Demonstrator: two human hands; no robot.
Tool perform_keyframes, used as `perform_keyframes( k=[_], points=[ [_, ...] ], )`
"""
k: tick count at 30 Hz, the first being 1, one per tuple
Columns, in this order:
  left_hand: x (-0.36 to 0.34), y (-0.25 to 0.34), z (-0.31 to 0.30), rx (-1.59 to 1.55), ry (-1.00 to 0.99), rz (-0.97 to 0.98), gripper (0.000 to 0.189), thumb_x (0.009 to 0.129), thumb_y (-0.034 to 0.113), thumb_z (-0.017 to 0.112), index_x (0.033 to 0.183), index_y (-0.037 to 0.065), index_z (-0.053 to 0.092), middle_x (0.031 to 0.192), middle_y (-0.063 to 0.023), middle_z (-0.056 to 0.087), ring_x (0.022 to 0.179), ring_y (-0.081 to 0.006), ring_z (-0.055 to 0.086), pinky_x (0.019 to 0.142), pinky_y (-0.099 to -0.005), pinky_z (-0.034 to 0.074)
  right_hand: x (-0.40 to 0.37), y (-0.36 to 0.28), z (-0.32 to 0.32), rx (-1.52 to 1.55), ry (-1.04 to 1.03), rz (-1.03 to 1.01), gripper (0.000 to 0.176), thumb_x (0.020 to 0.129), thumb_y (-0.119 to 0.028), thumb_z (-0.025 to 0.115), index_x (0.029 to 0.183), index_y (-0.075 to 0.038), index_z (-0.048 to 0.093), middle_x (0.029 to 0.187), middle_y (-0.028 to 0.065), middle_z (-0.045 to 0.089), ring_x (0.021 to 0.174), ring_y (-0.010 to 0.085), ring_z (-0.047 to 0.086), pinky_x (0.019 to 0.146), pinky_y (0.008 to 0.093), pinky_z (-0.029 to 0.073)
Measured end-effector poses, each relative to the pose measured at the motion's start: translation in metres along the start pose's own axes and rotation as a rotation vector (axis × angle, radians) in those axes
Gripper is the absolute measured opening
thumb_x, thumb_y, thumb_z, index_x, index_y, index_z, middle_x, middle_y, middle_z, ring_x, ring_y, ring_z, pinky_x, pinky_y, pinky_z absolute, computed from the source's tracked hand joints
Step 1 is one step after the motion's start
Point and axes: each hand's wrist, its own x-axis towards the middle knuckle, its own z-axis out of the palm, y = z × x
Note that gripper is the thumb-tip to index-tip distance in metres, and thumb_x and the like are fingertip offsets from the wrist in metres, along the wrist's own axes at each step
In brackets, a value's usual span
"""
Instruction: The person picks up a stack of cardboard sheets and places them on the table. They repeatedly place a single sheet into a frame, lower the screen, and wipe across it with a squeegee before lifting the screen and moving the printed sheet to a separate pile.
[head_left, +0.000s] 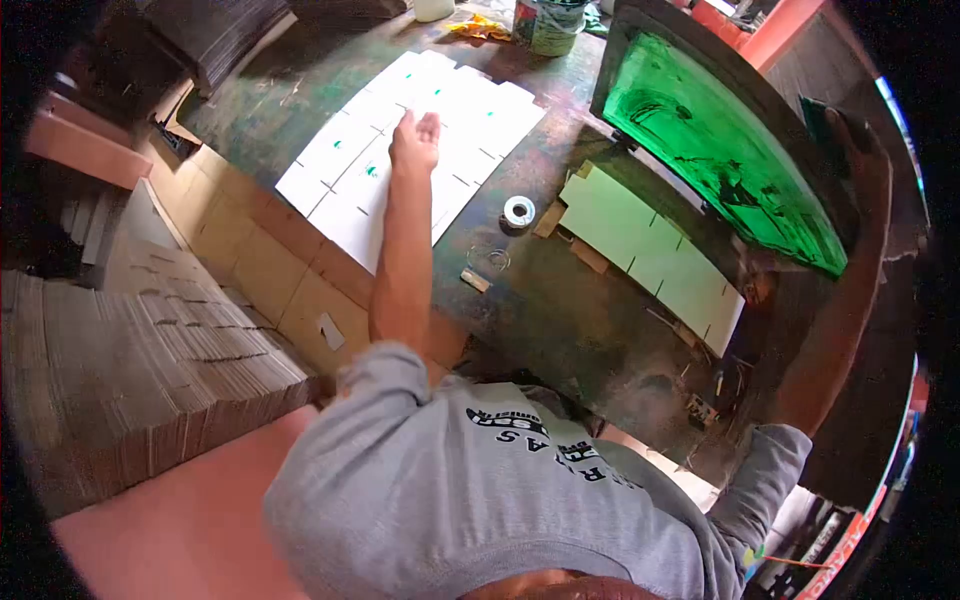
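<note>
Props the green screen (720, 150) up off the pale card (650, 250) with the right hand (855, 150), fingers too shadowed to tell; farther across the tabletop (560, 310), presses the left hand (415, 140), fingers spread flat, on the printed sheets (340, 160). Seemingly laying out a fresh print; next calls for lifting clear without smearing ink.
</note>
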Motion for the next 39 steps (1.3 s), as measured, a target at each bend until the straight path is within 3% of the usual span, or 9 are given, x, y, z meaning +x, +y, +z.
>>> perform_keyframes(
  k=[4, 6, 13, 16, 20, 24, 31, 34, 39],
  points=[
    [-0.109, -0.039, 0.01, 0.182, -0.152, -0.098, 0.034, 0.096, 0.019, 0.058, 0.119, -0.005, 0.053, 0.109, -0.0176, 0.058, 0.099, -0.0258, 0.061, 0.092, -0.0379, 0.054, 0.014, -0.038, -0.025, 0.269, 0.017, 0.368, 0.029, 0.094, -0.026, 0.066, 0.12, -0.015, 0.069, 0.114, 0.0095, 0.069, 0.107, 0.021, 0.064, 0.088, 0.0278, 0.048],
    [-0.14, -0.053, 0.017, 0.285, -0.286, -0.173, 0.043, 0.1, 0.028, 0.052, 0.125, -0.006, 0.049, 0.117, -0.0211, 0.055, 0.106, -0.0282, 0.059, 0.095, -0.0403, 0.053, 0.017, -0.049, -0.048, 0.221, 0.119, 0.027, 0.03, 0.089, -0.024, 0.072, 0.118, -0.014, 0.07, 0.105, 0.0068, 0.071, 0.098, 0.0182, 0.066, 0.083, 0.0284, 0.05],
    [-0.198, -0.021, 0.071, 0.353, -0.682, -0.383, 0.087, 0.096, 0.063, 0.04, 0.146, -0.007, 0.026, 0.143, -0.0337, 0.035, 0.133, -0.0443, 0.04, 0.108, -0.0548, 0.041, -0.006, -0.177, -0.107, 0.705, 0.216, 0.837, 0.03, 0.086, -0.026, 0.077, 0.112, -0.011, 0.071, 0.094, 0.0049, 0.071, 0.087, 0.015, 0.066, 0.079, 0.0288, 0.051],
    [-0.226, -0.013, 0.086, 0.53, -0.38, -0.326, 0.093, 0.095, 0.067, 0.039, 0.143, -0.011, 0.027, 0.138, -0.0335, 0.041, 0.124, -0.0425, 0.05, 0.105, -0.0516, 0.044, -0.042, -0.242, -0.113, 0.852, 0.127, 0.968, 0.031, 0.084, -0.027, 0.079, 0.109, -0.01, 0.071, 0.09, 0.0041, 0.07, 0.083, 0.0136, 0.066, 0.077, 0.0289, 0.052],
    [-0.225, -0.003, 0.048, 1.028, -0.465, -0.38, 0.087, 0.096, 0.068, 0.038, 0.141, -0.007, 0.042, 0.126, -0.021, 0.059, 0.112, -0.0224, 0.06, 0.096, -0.0338, 0.048, -0.071, -0.309, -0.111, 0.801, 0.098, 0.925, 0.035, 0.074, -0.031, 0.087, 0.086, -0.004, 0.068, 0.077, 0.0047, 0.066, 0.068, 0.0147, 0.062, 0.064, 0.0287, 0.051],
    [-0.213, -0.038, -0.014, 1.283, -0.492, 0.029, 0.08, 0.097, 0.064, 0.043, 0.132, -0.008, 0.051, 0.117, -0.014, 0.064, 0.114, -0.0254, 0.056, 0.102, -0.036, 0.039, -0.058, -0.327, -0.091, 0.875, 0.1, 0.893, 0.04, 0.074, -0.041, 0.084, 0.088, -0.006, 0.069, 0.081, 0.0065, 0.068, 0.072, 0.021, 0.069, 0.065, 0.0339, 0.054],
    [-0.211, -0.072, -0.024, 1.888, -0.175, 0.193, 0.064, 0.096, 0.06, 0.044, 0.1, -0.002, 0.062, 0.096, -0.0231, 0.066, 0.095, -0.0376, 0.063, 0.083, -0.0461, 0.047, -0.003, -0.335, -0.002, 0.809, -0.119, 0.658, 0.053, 0.077, -0.06, 0.073, 0.092, -0.009, 0.071, 0.08, 0.0083, 0.068, 0.075, 0.0289, 0.068, 0.067, 0.0397, 0.053],
    [-0.21, -0.087, -0.038, 1.851, -0.117, 0.528, 0.058, 0.096, 0.057, 0.048, 0.089, 0.001, 0.062, 0.088, -0.0218, 0.065, 0.087, -0.0417, 0.062, 0.076, -0.05, 0.047, 0.027, -0.345, 0.039, 0.697, -0.208, 0.524, 0.058, 0.078, -0.068, 0.065, 0.097, -0.013, 0.072, 0.086, 0.0102, 0.07, 0.083, 0.0323, 0.069, 0.071, 0.0433, 0.054],
    [-0.211, -0.087, -0.036, 1.774, -0.102, 0.518, 0.053, 0.096, 0.054, 0.051, 0.084, 0.003, 0.063, 0.087, -0.0174, 0.066, 0.082, -0.0396, 0.063, 0.071, -0.0504, 0.047, 0.049, -0.334, 0.081, 0.669, -0.349, 0.508, 0.061, 0.078, -0.069, 0.063, 0.103, -0.015, 0.072, 0.099, 0.0124, 0.071, 0.093, 0.0337, 0.068, 0.076, 0.0444, 0.054]
  ],
)
